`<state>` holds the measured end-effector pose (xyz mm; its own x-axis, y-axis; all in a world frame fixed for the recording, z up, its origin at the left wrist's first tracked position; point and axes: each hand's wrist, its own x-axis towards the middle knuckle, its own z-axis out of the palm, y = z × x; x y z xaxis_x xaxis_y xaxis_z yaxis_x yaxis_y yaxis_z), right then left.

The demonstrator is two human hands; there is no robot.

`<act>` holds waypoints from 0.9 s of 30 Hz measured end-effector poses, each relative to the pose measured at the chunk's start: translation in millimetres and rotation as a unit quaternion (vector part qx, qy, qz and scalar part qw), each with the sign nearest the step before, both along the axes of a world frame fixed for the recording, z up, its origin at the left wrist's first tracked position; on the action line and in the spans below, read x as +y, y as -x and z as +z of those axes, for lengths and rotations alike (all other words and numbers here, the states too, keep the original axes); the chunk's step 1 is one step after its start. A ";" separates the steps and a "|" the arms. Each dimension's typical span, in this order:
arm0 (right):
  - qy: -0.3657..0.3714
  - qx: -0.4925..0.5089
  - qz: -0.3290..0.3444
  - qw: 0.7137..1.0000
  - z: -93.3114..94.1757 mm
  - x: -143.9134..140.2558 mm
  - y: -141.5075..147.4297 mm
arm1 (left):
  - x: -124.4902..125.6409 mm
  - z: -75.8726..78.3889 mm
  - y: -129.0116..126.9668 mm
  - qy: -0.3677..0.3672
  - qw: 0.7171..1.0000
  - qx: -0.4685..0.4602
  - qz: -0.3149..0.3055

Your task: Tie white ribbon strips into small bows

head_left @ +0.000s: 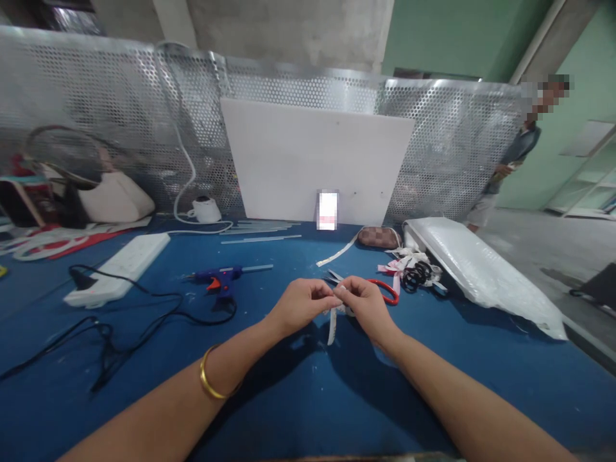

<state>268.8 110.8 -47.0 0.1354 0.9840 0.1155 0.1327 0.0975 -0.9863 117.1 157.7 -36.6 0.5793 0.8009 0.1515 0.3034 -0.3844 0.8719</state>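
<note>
Close together over the blue table, my left hand (308,301) and my right hand (363,305) both pinch a white ribbon (332,327), with one end hanging down between them. Most of the ribbon is hidden behind my fingers. Just behind my right hand lie scissors with red handles (392,293), partly covered by that hand. To the left rests a blue glue gun (224,277) with an orange trigger and a clear glue stick in its back.
Left are a white power strip (120,266), black cord (149,321) and handbag (118,192). Glue sticks (262,239) and a lit phone (328,210) stand near a white board (317,160). Right are a checkered pouch (378,237), black hair ties (418,276) and a plastic-wrapped package (476,263). A person (510,160) stands beyond.
</note>
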 end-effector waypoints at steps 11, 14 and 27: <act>0.038 0.069 0.031 0.996 4.0 -2.9 -1.7 | 2.3 -2.0 -1.2 0.059 0.996 -0.066 0.026; 0.060 0.126 0.062 0.988 4.8 -4.1 -1.6 | 1.3 1.2 -1.1 0.071 0.993 -0.096 0.002; 0.045 0.191 0.043 0.980 0.4 0.4 -4.5 | 4.0 0.2 -1.1 0.197 0.966 -0.166 -0.010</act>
